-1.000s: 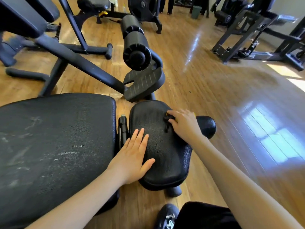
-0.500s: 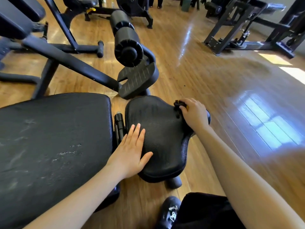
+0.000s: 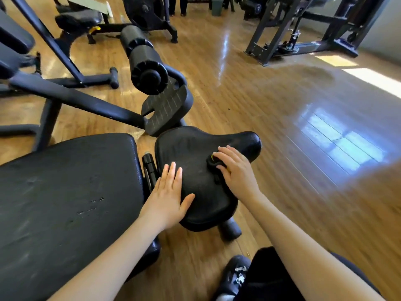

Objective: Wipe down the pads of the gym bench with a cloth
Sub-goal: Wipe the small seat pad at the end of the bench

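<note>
1. A small dark cloth (image 3: 213, 162) sits on the seat pad (image 3: 195, 181) at mid-frame, bunched under the right hand (image 3: 236, 172), whose fingers curl over it.
2. The left hand (image 3: 167, 196) lies flat, fingers straight, on the pad's near left edge.
3. The big back pad (image 3: 65, 203) fills the lower left.

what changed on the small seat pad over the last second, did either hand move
The right hand, holding a small dark cloth, slid from the middle of the small black textured seat pad out to its far-right edge, then back toward the middle. The left hand stayed flat on the pad's near-left side. The large black bench pad is unchanged.
</note>
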`<move>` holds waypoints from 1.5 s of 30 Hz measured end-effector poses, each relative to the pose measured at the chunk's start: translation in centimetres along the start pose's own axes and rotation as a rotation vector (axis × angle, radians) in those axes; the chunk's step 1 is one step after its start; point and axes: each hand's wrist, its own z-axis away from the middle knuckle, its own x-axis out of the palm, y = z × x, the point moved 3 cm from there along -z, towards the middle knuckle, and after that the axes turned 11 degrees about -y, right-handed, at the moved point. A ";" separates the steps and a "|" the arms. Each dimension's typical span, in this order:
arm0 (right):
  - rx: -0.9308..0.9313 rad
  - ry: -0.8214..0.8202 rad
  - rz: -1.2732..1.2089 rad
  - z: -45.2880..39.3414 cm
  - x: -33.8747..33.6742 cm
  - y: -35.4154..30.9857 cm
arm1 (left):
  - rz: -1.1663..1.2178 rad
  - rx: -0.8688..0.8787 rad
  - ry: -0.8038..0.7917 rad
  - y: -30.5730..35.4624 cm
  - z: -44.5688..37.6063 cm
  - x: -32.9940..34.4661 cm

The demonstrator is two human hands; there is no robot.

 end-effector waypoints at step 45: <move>0.438 0.708 -0.680 9.7 6.6 -3.9 | 0.053 0.050 0.061 0.0 0.0 0.0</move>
